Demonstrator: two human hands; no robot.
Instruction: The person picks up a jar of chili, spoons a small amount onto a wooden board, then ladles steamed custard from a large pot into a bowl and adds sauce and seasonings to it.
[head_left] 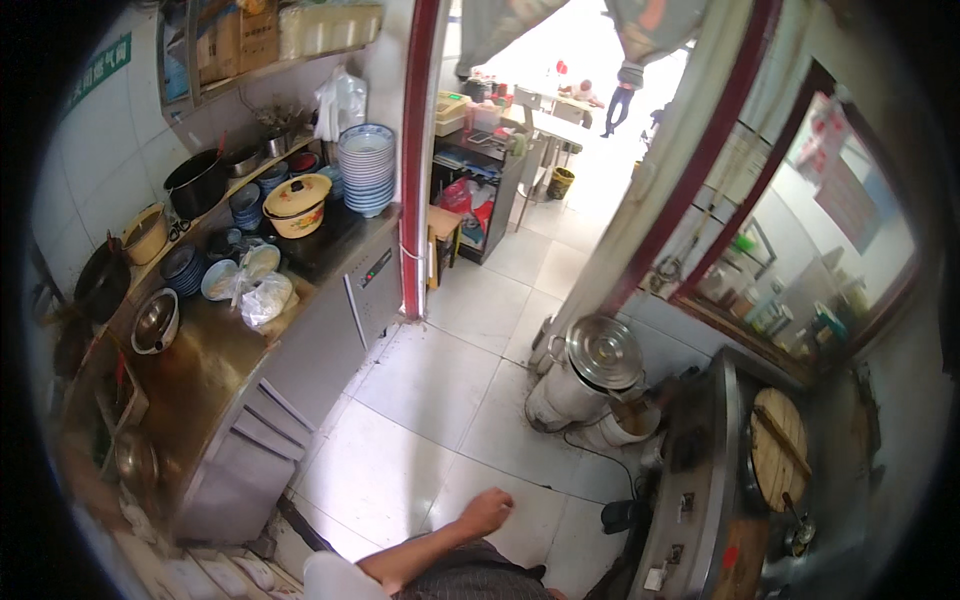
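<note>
My left hand (488, 512) hangs in front of my body above the white tiled floor (430, 400). Its fingers are loosely curled closed, with nothing visible in them. The forearm comes out of a pale sleeve (345, 577) and crosses over dark clothing (470, 575) at the lower edge. No object touches this hand. My right hand does not show.
Along the left runs a steel counter (200, 375) with stacked bowls (366, 170), a yellow lidded pot (297, 205) and plastic bags (266, 298). A tall steel pot (575, 385) stands on the right, near a stove (690, 470) with a round wooden lid (775, 450). Ahead is a doorway.
</note>
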